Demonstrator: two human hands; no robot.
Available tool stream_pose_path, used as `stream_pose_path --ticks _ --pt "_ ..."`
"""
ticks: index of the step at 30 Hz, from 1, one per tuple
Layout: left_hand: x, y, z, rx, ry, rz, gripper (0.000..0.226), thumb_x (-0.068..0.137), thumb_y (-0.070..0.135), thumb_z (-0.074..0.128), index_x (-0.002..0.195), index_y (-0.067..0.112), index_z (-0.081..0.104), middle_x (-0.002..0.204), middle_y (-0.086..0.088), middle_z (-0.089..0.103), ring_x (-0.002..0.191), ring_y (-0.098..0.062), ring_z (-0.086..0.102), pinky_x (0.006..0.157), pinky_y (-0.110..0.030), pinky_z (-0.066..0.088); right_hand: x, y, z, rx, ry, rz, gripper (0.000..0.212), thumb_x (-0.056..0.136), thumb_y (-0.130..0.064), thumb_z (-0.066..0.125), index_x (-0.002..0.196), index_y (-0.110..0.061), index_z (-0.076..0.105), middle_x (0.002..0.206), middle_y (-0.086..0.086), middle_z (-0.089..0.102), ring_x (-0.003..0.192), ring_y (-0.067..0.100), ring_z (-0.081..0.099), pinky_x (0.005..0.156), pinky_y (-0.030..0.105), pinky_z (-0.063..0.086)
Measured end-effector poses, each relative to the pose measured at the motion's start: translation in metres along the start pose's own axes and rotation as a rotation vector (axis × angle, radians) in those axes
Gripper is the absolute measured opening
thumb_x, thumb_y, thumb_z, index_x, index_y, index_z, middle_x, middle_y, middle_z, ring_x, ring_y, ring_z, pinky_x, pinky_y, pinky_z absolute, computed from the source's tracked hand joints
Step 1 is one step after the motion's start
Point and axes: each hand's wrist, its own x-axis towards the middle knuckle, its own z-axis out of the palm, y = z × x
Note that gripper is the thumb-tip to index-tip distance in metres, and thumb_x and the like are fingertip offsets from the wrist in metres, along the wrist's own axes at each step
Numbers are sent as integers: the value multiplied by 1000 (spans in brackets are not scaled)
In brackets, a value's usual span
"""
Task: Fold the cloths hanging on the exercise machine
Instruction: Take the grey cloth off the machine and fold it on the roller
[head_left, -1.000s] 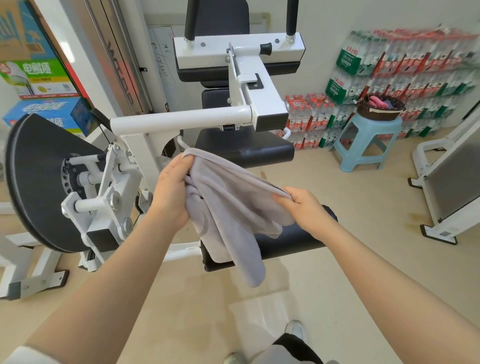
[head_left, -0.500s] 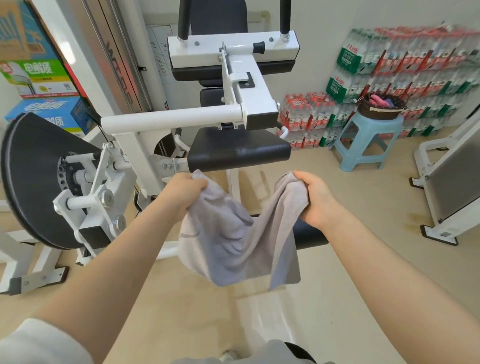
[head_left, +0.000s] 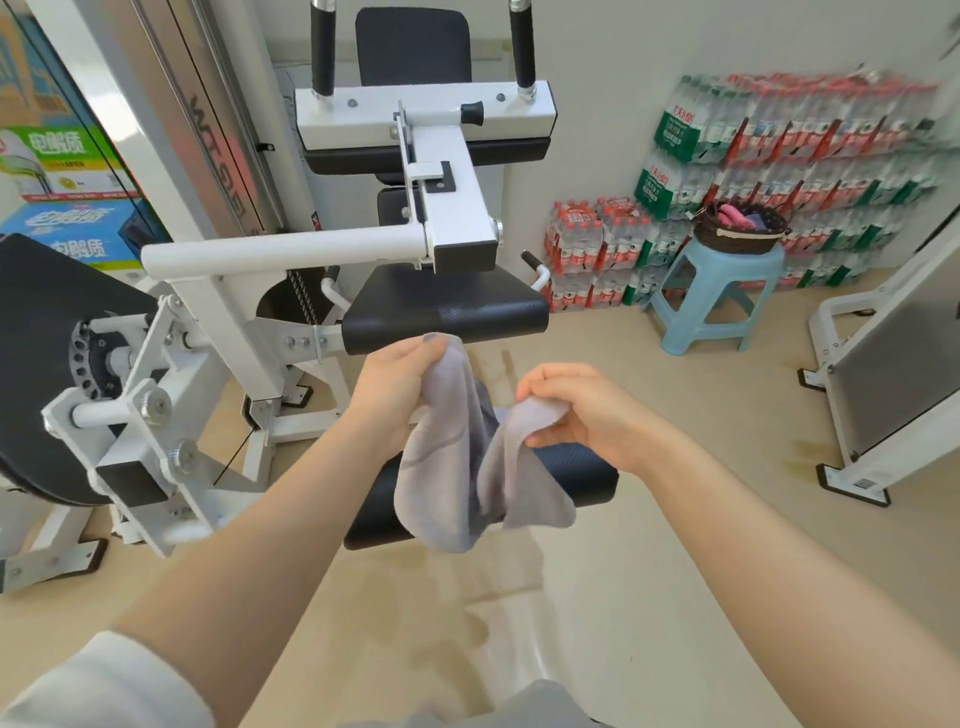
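Left hand: fingers curled round one bunched end of the cloth, thumb on top, firm grip. Right hand: thumb and fingertips pinch the other end, remaining fingers loosely curled above it; narrower, lighter hold than the left.

Cloth: grey, held in the air between the two hands, clear of the machine. Middle sags in a deep loop in front of the lower pad; whether it touches the pad, cannot tell. Upper pad sits just behind the left hand.

Risks, judged from this state:
- Ends are wadded, not held by true corners. A fold made from here would likely come out skewed; cause: edges not found and aligned first.
- Right-hand pinch takes little fabric. A tug to spread the cloth could pull that end free, dropping it toward the floor.
- Hands are close together, so the loop hangs twisted; bringing them together now would trap the twist inside the fold.
- Loop hangs near the lower pad; it could drag or catch there if lowered.

No other cloths visible on the machine. Stool with basket stands well apart, by the wall.
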Motion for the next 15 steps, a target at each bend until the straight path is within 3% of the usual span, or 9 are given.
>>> stream_pose_path --ticks 2,3,5,7,10,12,15 --pt "-5 -5 10 -49 -105 78 22 93 19 53 106 10 67 102 -10 68 97 -24 61 86 -35 50 -9 -6 -6 153 -240 -60 12 86 -9 50 92 -10 61 91 7 67 88 21 67 70 29 58" --pt "-7 -8 13 -56 -145 94 22 93 19 52 106 9 68 100 -10 68 94 -23 62 83 -35 50 -11 -8 -9 156 -331 -78 18 85 -8 51 101 -11 59 98 5 68 97 20 66 75 30 58" --pt "-8 -12 20 -43 -209 96 21 92 23 54 102 14 70 99 -11 69 93 -24 62 83 -39 51 -11 -7 -10 -8 -349 -150 20 90 -2 51 106 -13 57 103 3 68 103 14 65 79 28 56" --pt "-12 -15 27 -38 -266 100 18 91 23 56 92 17 73 93 -10 70 88 -23 63 82 -40 51 -11 -7 -7 -266 -160 -233 8 93 -8 52 96 -10 59 86 1 70 81 6 68 69 19 53" --pt "-23 -17 40 -50 -300 105 17 88 18 59 83 20 75 82 -2 72 78 -16 63 74 -30 50 -6 -5 -6 -509 96 -309 23 90 -23 58 83 -3 65 56 -1 61 51 6 53 57 25 43" --pt "-28 -18 46 -86 -331 103 20 88 15 58 81 20 76 84 -2 73 82 -17 63 79 -30 51 -3 0 -8 -674 253 -400 23 86 -30 63 80 -9 70 64 5 60 61 11 51 63 33 42" --pt "-28 -20 49 -120 -353 99 24 93 15 51 88 17 75 91 -6 71 88 -20 63 87 -35 48 -2 4 -9 -853 480 -604 21 82 -35 67 83 -15 73 82 -4 50 85 15 48 73 30 40"
